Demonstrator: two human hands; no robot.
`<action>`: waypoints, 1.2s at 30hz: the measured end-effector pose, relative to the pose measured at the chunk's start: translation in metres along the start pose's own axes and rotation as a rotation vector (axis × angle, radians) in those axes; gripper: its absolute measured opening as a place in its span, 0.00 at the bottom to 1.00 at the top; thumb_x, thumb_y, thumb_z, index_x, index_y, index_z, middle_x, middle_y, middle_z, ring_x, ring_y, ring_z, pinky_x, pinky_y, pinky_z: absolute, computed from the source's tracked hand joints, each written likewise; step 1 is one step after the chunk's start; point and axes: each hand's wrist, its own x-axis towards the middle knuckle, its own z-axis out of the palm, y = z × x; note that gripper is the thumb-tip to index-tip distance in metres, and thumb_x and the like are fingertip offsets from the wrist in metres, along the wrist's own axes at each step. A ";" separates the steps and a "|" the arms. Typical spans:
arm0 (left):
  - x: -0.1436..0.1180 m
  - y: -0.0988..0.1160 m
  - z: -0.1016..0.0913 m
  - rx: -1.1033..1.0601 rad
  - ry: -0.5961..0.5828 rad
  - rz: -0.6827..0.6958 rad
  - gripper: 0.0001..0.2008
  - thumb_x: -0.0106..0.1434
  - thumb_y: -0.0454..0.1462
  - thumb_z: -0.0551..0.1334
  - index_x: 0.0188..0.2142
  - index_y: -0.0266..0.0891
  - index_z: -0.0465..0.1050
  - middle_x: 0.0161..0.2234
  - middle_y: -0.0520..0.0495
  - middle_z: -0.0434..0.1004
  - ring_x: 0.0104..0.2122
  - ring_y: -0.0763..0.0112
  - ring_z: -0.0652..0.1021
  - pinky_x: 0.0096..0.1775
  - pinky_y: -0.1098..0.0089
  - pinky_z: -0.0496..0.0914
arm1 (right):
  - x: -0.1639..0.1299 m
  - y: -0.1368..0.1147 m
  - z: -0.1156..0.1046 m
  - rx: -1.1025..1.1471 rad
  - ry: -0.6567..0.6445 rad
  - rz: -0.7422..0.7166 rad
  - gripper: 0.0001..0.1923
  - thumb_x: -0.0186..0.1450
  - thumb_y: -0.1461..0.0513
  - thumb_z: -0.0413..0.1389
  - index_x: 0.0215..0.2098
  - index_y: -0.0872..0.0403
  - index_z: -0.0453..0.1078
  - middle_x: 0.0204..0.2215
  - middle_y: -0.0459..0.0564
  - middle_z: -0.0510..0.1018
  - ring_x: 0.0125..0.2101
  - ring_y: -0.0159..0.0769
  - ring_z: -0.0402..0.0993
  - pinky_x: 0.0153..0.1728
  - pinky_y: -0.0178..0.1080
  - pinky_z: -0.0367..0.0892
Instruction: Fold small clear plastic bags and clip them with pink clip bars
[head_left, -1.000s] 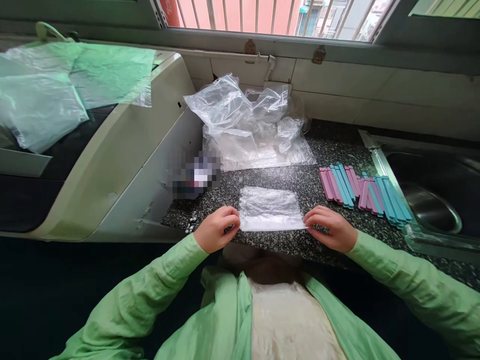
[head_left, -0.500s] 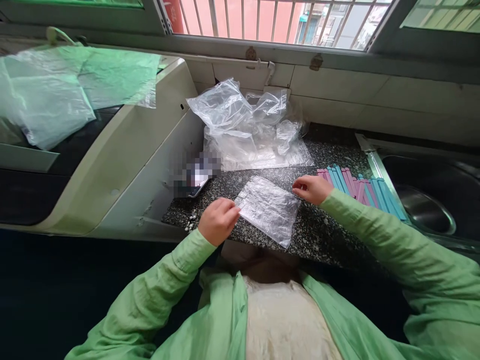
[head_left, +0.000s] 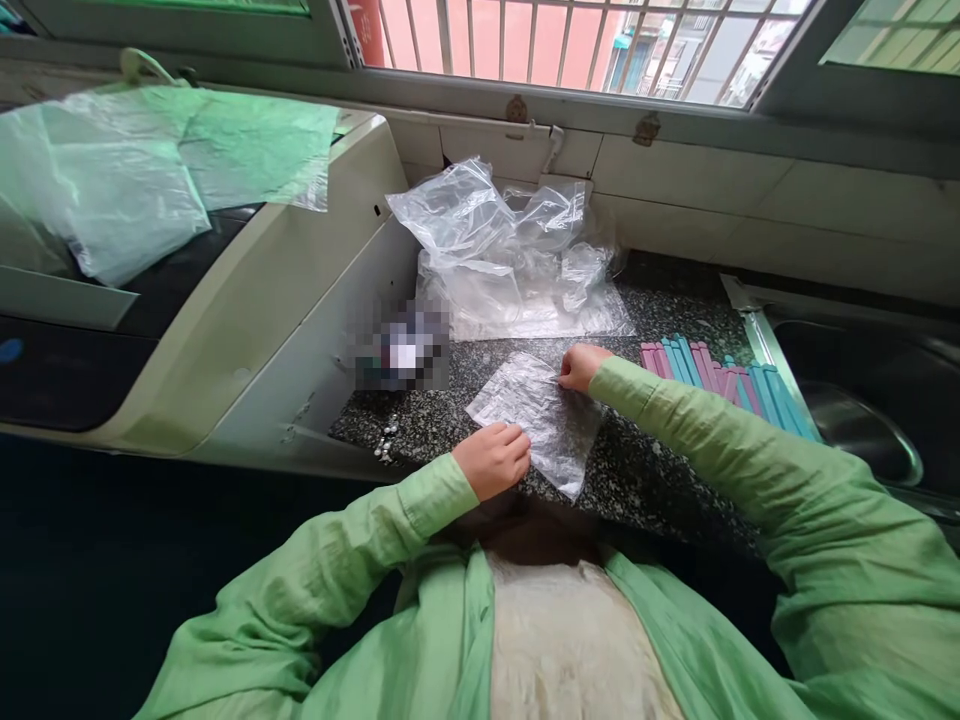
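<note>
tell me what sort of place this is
Probably a home kitchen or utility area: a metal sink sits in a dark speckled counter, with a tiled wall behind it and a barred window above.

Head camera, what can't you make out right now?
Head view, now:
Part of the plastic sheet: covered by left hand.
Some pink and blue strips' lower ends: hidden by right sleeve.
Object beside the beige machine: blurred by pixelation.
Shiny bits: too small to identify.
Sink: cut off by picture's right edge.

A bright, barred window (head_left: 577, 45) sits above a tiled wall (head_left: 690, 195).
</note>
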 end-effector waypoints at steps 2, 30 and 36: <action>-0.002 -0.002 0.000 0.005 0.041 -0.042 0.13 0.63 0.32 0.50 0.23 0.35 0.66 0.22 0.47 0.66 0.26 0.70 0.67 0.27 0.67 0.58 | 0.000 0.002 0.001 0.050 -0.023 -0.011 0.04 0.45 0.65 0.58 0.14 0.54 0.69 0.14 0.46 0.70 0.20 0.32 0.66 0.21 0.34 0.56; 0.026 -0.033 -0.033 -0.819 0.649 -0.755 0.03 0.56 0.34 0.59 0.29 0.35 0.70 0.24 0.50 0.72 0.25 0.77 0.71 0.29 0.75 0.68 | -0.097 0.058 -0.047 1.033 -0.012 -0.033 0.13 0.49 0.53 0.60 0.18 0.53 0.67 0.13 0.43 0.65 0.15 0.25 0.57 0.14 0.33 0.50; 0.040 -0.060 0.015 -1.136 0.482 -1.087 0.05 0.49 0.35 0.61 0.24 0.34 0.69 0.20 0.53 0.70 0.21 0.77 0.70 0.24 0.76 0.66 | -0.047 0.062 -0.034 0.887 -0.018 0.197 0.12 0.48 0.60 0.59 0.13 0.55 0.62 0.09 0.41 0.61 0.12 0.23 0.54 0.14 0.32 0.52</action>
